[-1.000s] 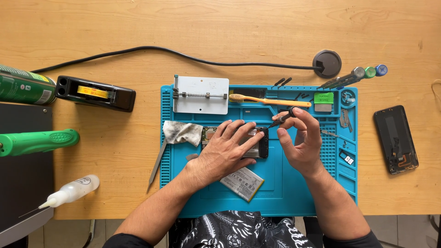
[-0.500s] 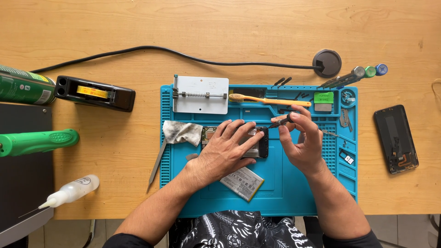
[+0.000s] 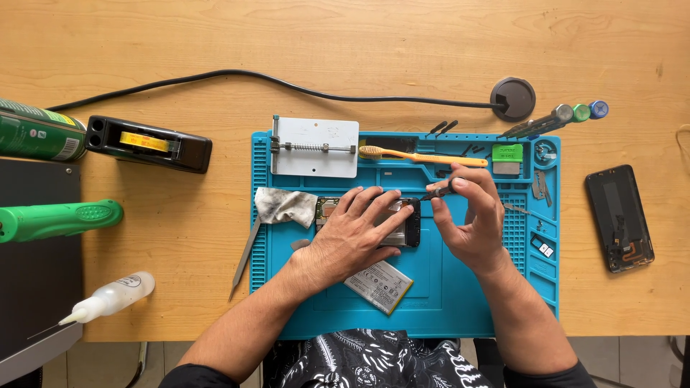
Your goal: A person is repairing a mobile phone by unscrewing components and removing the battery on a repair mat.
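Note:
My left hand (image 3: 356, 233) lies flat on an opened phone (image 3: 411, 228) in the middle of the blue work mat (image 3: 445, 302), pinning it down. My right hand (image 3: 471, 219) pinches a thin dark tool (image 3: 437, 192), tweezers or a small driver, with its tip pointing at the phone's upper right corner. A flat silver battery (image 3: 379, 287) rests on the mat just below my left wrist. Most of the phone is hidden under my left hand.
On the mat: a white metal holder plate (image 3: 316, 147), an orange toothbrush (image 3: 420, 156), a grey cloth (image 3: 284, 205), a metal pry blade (image 3: 244, 259). On the desk: a phone back cover (image 3: 619, 218) right, tape dispenser (image 3: 147, 144), green can (image 3: 36, 131), squeeze bottle (image 3: 108, 298) left.
My right hand has shifted slightly left and down with the tool, nearer the phone's corner. My left hand stays on the phone.

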